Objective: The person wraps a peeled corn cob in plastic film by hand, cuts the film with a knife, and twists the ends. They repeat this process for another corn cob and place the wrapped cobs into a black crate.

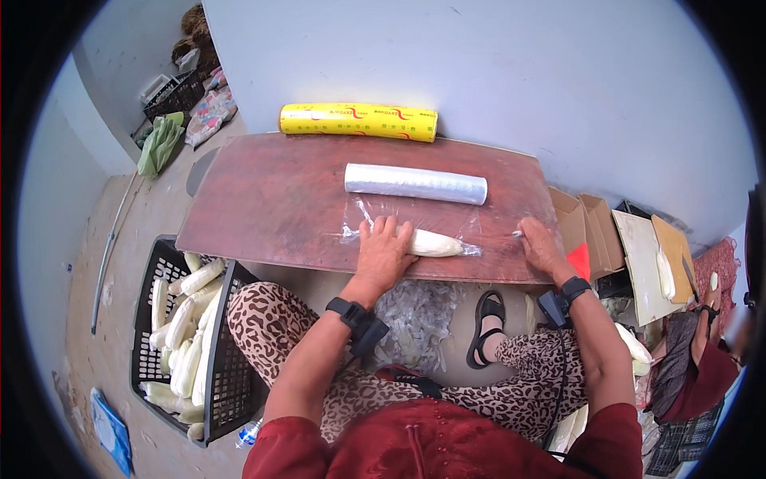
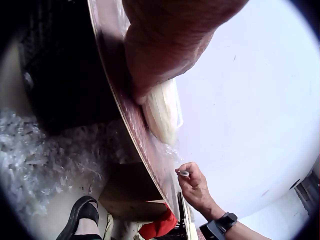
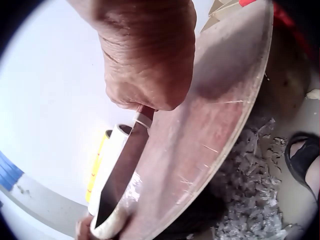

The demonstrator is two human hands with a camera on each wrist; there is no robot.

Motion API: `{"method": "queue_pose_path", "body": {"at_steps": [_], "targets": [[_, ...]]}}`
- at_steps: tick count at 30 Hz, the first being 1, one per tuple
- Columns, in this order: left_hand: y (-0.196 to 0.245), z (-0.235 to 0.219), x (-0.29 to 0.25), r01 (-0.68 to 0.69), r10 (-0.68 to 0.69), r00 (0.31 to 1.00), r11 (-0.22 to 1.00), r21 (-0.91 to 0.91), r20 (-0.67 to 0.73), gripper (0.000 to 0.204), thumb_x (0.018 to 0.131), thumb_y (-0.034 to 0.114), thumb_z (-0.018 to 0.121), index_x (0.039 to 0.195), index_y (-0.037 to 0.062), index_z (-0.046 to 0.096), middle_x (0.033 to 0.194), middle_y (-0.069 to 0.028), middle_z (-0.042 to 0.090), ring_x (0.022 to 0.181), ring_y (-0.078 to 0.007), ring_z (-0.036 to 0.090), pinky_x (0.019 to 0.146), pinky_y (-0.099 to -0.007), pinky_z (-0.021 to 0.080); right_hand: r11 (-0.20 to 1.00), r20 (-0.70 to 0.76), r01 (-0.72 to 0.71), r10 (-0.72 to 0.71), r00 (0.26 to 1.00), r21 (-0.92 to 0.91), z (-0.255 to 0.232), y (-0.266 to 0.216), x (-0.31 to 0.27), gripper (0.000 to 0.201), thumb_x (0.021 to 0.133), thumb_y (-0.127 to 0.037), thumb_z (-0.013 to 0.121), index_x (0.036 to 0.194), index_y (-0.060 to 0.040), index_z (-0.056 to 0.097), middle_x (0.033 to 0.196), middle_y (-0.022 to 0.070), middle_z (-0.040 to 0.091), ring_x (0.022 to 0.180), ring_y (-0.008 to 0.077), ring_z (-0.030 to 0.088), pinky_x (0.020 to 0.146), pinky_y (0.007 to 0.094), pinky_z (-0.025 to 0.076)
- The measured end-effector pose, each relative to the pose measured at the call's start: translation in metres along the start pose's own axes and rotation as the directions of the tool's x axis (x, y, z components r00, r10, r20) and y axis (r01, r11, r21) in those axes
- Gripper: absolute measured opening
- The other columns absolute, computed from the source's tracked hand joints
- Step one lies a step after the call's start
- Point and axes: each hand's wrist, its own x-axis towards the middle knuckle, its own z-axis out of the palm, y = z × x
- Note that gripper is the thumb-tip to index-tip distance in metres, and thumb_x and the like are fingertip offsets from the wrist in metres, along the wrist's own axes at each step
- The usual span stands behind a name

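A pale ear of corn (image 1: pixel 437 243) lies across a sheet of clear film on the table. My left hand (image 1: pixel 384 251) grips its left end, fingers over the top and thumb along the near side; that end is hidden under the palm. At the table's right side my right hand (image 1: pixel 542 243) holds a knife (image 3: pixel 122 162) by its handle, fist closed around it. In the right wrist view the blade points toward the left hand and overlaps the ear's end. The film comes off a clear film roll (image 1: pixel 415 184) just behind the ear.
A yellow printed film roll (image 1: pixel 359 122) lies at the table's (image 1: pixel 263 199) back edge against the wall. A black crate (image 1: pixel 215 383) of pale ears stands at the left. Plastic scraps (image 1: pixel 419 319) litter the floor underneath. Cardboard boxes (image 1: pixel 590 227) and another person (image 1: pixel 702 359) are at the right.
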Motion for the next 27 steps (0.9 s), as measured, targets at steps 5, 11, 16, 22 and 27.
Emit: {"method": "queue_pose_path", "body": {"at_steps": [5, 11, 16, 22, 27], "targets": [[0.005, -0.006, 0.001, 0.066, -0.066, 0.998, 0.997, 0.044, 0.003, 0.062, 0.070, 0.033, 0.076, 0.124, 0.0164, 0.052, 0.118, -0.0134, 0.050, 0.115, -0.0322, 0.045, 0.102, -0.0556, 0.026, 0.994, 0.159, -0.057, 0.041, 0.986, 0.097, -0.038, -0.081, 0.040, 0.016, 0.089, -0.011, 0.050, 0.105, -0.0087, 0.050, 0.104, 0.0142, 0.061, 0.103, 0.0347, 0.056, 0.081, 0.0486, 0.041], [0.008, -0.007, 0.001, 0.099, -0.102, 0.994, 0.990, 0.100, 0.024, 0.056, 0.073, 0.034, 0.074, 0.123, 0.0197, 0.053, 0.113, -0.0132, 0.051, 0.111, -0.0330, 0.046, 0.101, -0.0631, 0.026, 0.992, 0.145, 0.014, -0.032, 0.989, 0.126, 0.013, -0.124, 0.095, 0.018, 0.090, -0.013, 0.051, 0.106, -0.0101, 0.058, 0.105, 0.0134, 0.063, 0.103, 0.0350, 0.057, 0.083, 0.0484, 0.045], [0.010, -0.012, 0.003, 0.136, -0.142, 0.986, 0.988, 0.069, 0.089, 0.057, 0.074, 0.033, 0.074, 0.124, 0.0208, 0.052, 0.114, -0.0119, 0.050, 0.111, -0.0335, 0.046, 0.098, -0.0655, 0.029, 0.984, 0.154, 0.036, -0.063, 0.986, 0.175, 0.033, -0.140, 0.119, 0.017, 0.090, -0.013, 0.051, 0.103, -0.0090, 0.061, 0.105, 0.0156, 0.063, 0.103, 0.0350, 0.057, 0.084, 0.0479, 0.046], [0.007, -0.014, 0.008, 0.180, -0.187, 0.966, 0.982, 0.054, 0.179, 0.062, 0.073, 0.033, 0.075, 0.128, 0.0258, 0.049, 0.118, -0.0103, 0.047, 0.108, -0.0342, 0.049, 0.092, -0.0638, 0.033, 0.991, 0.256, 0.086, -0.110, 0.960, 0.106, 0.042, -0.147, 0.126, 0.018, 0.091, -0.014, 0.051, 0.105, -0.0069, 0.060, 0.104, 0.0166, 0.061, 0.102, 0.0359, 0.057, 0.083, 0.0467, 0.046], [0.006, -0.020, 0.013, 0.226, -0.230, 0.932, 0.973, 0.048, 0.278, 0.062, 0.076, 0.028, 0.073, 0.132, 0.0281, 0.046, 0.119, -0.0091, 0.047, 0.107, -0.0343, 0.050, 0.091, -0.0650, 0.034, 0.987, 0.317, 0.117, -0.147, 0.937, 0.112, 0.040, -0.157, 0.132, 0.019, 0.091, -0.014, 0.050, 0.106, -0.0078, 0.060, 0.104, 0.0151, 0.061, 0.103, 0.0353, 0.057, 0.083, 0.0455, 0.046]]}}
